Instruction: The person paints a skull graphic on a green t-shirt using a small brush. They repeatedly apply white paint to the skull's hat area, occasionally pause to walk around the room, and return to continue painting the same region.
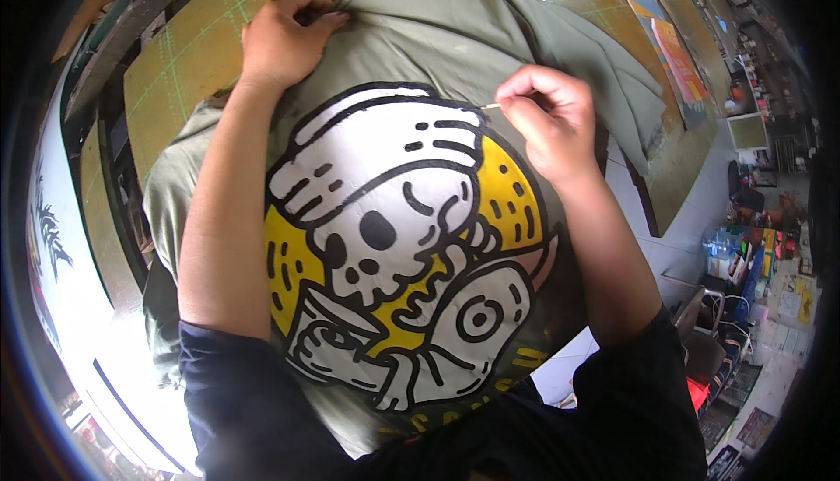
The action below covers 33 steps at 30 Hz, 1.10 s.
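A grey-green T-shirt [437,35] lies spread in front of me. It carries a large painted picture [394,245] of a white skull in a cap, with thick black outlines and yellow patches. My right hand [551,122] pinches a thin paintbrush [492,106], mostly hidden by the fingers; its dark tip is at the black outline by the cap's upper right edge. Up at the far left of the shirt, my left hand [287,39] is curled, thumb and fingers closed on the cloth beside a fold. Its fingertips are partly hidden.
Beneath the shirt is a brown board [188,52] with green grid lines. A colourful flat sheet [674,61] rests on the surface at the far right. Beyond are a chair [703,345], pale floor tiles [678,258] and crowded shop items. Bright white glare covers the left side.
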Tool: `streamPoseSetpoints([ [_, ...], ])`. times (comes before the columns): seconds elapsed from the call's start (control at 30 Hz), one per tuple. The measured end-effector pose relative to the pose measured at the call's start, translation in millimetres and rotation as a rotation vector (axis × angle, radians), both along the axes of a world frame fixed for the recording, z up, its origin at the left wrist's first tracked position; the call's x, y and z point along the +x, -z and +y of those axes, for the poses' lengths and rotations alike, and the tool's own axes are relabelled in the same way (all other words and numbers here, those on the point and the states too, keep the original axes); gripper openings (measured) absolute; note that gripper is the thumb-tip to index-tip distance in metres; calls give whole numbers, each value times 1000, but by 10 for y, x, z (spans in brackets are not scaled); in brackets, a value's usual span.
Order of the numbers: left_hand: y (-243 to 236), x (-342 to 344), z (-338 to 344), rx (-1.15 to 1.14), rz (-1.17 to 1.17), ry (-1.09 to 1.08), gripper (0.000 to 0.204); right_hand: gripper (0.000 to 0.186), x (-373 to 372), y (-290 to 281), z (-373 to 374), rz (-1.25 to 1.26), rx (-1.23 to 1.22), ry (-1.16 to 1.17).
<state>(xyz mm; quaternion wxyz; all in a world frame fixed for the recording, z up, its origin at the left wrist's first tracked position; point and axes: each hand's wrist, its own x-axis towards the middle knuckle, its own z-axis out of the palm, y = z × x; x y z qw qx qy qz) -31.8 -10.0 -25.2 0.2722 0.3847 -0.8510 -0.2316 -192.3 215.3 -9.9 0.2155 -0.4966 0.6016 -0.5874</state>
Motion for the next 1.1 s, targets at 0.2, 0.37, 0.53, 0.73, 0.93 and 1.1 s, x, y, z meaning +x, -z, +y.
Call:
streamPoseSetpoints([
  [0.2, 63, -44, -91, 2, 12, 38, 31, 7, -53, 36, 19, 29, -1, 27],
  [0.37, 84, 102, -183, 0, 100, 156, 23, 5, -36, 131, -108, 147, -124, 52],
  [0.53, 158, -171, 1, 10, 114, 192, 24, 4, -244, 313, 105, -214, -119, 123],
  [0.73, 131, 1, -160, 55, 279, 182, 24, 4, -84, -368, 931, -577, -268, 286],
  [0.93, 40, 239, -704, 504, 525, 137, 19, 6, 172, -592, 2206, -726, -421, 398],
  [1.1, -609, 359, 471, -4, 593, 91, 24, 6, 244, -804, 2923, -721, -517, 370],
])
